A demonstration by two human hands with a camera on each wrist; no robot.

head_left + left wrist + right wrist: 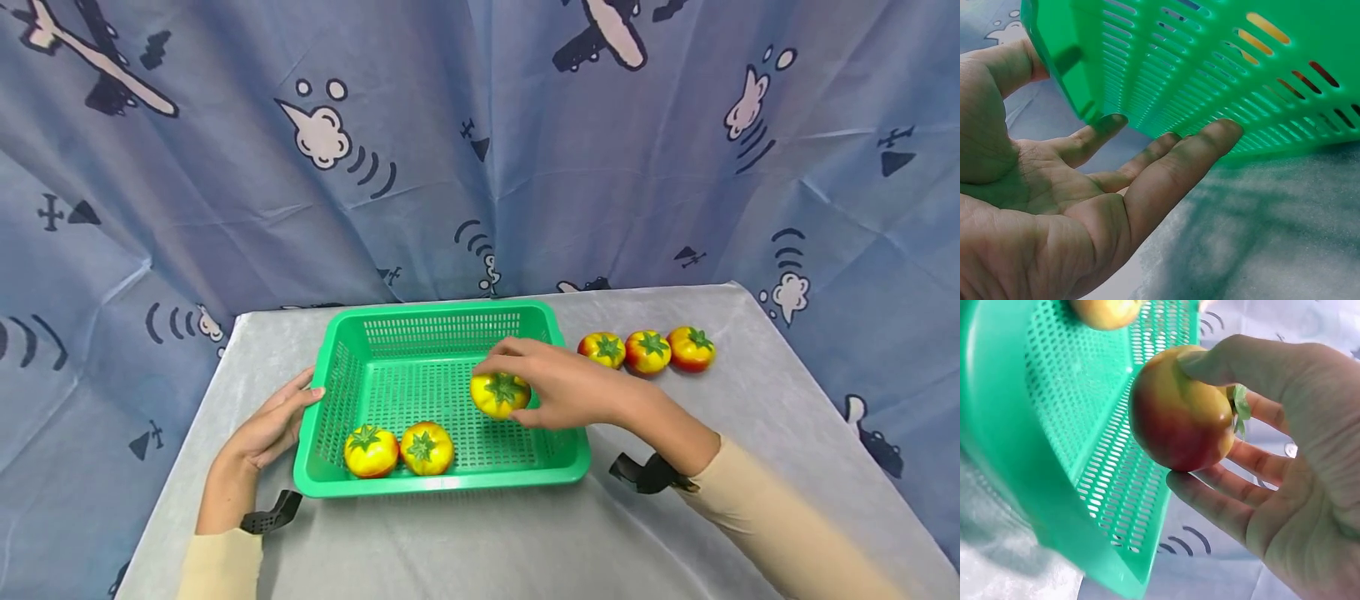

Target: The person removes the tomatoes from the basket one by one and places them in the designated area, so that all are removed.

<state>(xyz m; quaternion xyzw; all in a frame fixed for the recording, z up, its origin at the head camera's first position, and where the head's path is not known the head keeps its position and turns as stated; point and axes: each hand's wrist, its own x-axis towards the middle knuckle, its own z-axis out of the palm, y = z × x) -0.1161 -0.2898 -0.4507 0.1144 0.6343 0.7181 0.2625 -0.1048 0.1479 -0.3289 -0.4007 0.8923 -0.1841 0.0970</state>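
Note:
Over the right part of a green plastic basket (442, 487), my right hand (558, 383) grips a yellow-and-red tomato (497, 397) with a green leafy top. In the right wrist view the thumb lies on one side of this tomato (1179, 419) and the fingers on the other. My left hand (273, 425) holds the basket's left side, thumb over the rim. Its fingers (1179, 175) lie against the outer slotted wall (1210, 75) in the left wrist view. Inside the basket, one tomato (371, 452) sits at the front left, beside another tomato (427, 448).
Three more tomatoes stand in a row on the table right of the basket: a left one (602, 349), a middle one (647, 352) and a right one (691, 348). A pale cloth (420, 550) covers the table. Behind it hangs a blue patterned curtain (420, 125).

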